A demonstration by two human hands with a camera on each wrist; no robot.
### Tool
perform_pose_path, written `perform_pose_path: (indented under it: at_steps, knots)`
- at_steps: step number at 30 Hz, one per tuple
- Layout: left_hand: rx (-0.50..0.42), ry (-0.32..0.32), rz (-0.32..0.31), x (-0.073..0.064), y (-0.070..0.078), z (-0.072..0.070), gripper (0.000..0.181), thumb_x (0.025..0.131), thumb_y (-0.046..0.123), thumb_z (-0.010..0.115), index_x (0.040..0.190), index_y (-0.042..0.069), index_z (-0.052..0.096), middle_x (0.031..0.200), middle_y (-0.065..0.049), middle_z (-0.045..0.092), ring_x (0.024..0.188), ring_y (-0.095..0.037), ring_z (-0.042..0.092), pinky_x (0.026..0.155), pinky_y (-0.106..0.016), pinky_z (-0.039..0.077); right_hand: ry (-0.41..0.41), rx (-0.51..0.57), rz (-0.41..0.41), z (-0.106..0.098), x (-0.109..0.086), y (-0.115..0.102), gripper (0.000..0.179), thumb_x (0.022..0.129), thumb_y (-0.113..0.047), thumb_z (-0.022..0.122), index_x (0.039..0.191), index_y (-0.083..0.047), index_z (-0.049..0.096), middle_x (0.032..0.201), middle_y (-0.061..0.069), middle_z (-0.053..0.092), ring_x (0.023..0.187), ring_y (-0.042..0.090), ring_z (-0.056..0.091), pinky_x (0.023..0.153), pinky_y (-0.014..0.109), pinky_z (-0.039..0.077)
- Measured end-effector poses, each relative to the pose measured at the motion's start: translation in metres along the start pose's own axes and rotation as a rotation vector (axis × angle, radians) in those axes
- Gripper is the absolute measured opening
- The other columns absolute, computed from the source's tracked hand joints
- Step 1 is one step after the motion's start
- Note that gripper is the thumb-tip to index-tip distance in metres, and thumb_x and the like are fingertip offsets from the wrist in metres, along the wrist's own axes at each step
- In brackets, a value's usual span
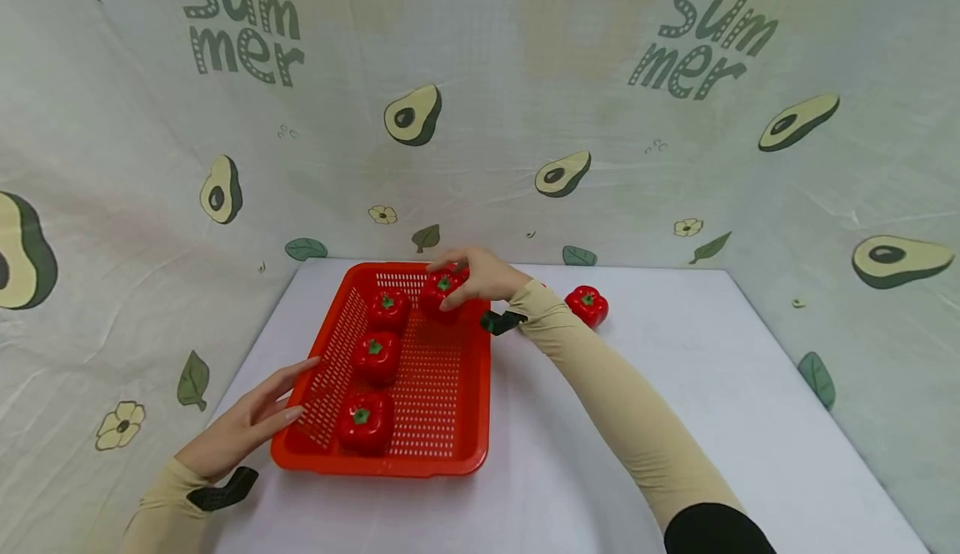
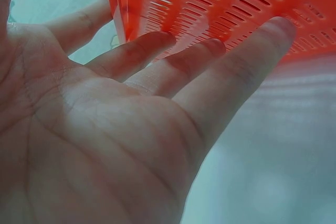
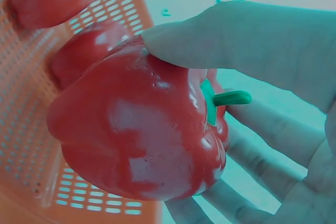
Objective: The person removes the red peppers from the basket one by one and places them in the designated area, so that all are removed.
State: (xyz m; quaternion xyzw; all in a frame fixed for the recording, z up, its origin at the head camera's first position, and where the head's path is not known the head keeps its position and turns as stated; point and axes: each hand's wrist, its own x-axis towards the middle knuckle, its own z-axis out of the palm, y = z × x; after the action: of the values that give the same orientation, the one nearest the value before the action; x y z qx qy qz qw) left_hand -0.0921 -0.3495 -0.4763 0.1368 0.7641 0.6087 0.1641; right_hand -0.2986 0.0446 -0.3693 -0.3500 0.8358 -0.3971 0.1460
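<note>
My right hand [image 1: 486,274] holds a red bell pepper [image 1: 433,297] with a green stem over the far right of an orange-red plastic basket [image 1: 375,463]. In the right wrist view the thumb lies along one side of this pepper and the other fingers curl around behind it. Down the basket's left half sit three more bell peppers: a far one [image 1: 388,311], a middle one [image 1: 377,358] and a near one [image 1: 365,423]. At the basket's left side is my left hand [image 1: 243,425]; its extended fingers [image 2: 241,77] touch the slotted outer wall.
Another red bell pepper [image 1: 587,306] lies on the white table [image 1: 675,371], right of the basket and beyond the right sleeve [image 1: 622,404]. A bit of red shows behind that sleeve. A cloth printed with avocados [image 1: 412,116] hangs around the table's back and sides.
</note>
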Motion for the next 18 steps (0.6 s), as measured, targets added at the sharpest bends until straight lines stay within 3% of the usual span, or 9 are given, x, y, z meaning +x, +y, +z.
perform_pose_path:
  at_steps: [6,11,18]
  knots:
    - [-0.006,-0.006,0.008,0.001,-0.001,-0.001,0.068,0.115,0.009,0.052,0.175,0.02,0.023,0.178,-0.026,0.007,0.137,0.009,0.05,0.103,-0.031,0.057,0.039,0.04,-0.062,-0.014,-0.017,-0.015,0.065,0.085,-0.012,0.091,0.146,-0.007,0.07,0.146,0.008,0.065,0.128,0.034,0.058,0.092,0.041,0.062]
    - [-0.009,0.0,-0.004,0.002,0.0,0.0,0.069,0.115,0.01,0.053,0.175,0.021,0.023,0.179,-0.025,0.008,0.135,0.01,0.051,0.103,-0.031,0.057,0.087,0.075,-0.046,-0.029,-0.037,-0.029,0.065,0.085,-0.014,0.093,0.145,-0.011,0.071,0.142,0.006,0.064,0.124,0.034,0.057,0.087,0.042,0.063]
    - [0.001,0.01,-0.019,0.001,0.003,0.0,0.069,0.115,0.011,0.054,0.175,0.022,0.023,0.179,-0.024,0.009,0.134,0.013,0.05,0.102,-0.032,0.058,0.135,0.091,-0.031,-0.051,-0.07,-0.041,0.063,0.085,-0.012,0.092,0.144,-0.009,0.071,0.146,0.004,0.062,0.126,0.032,0.057,0.092,0.045,0.064]
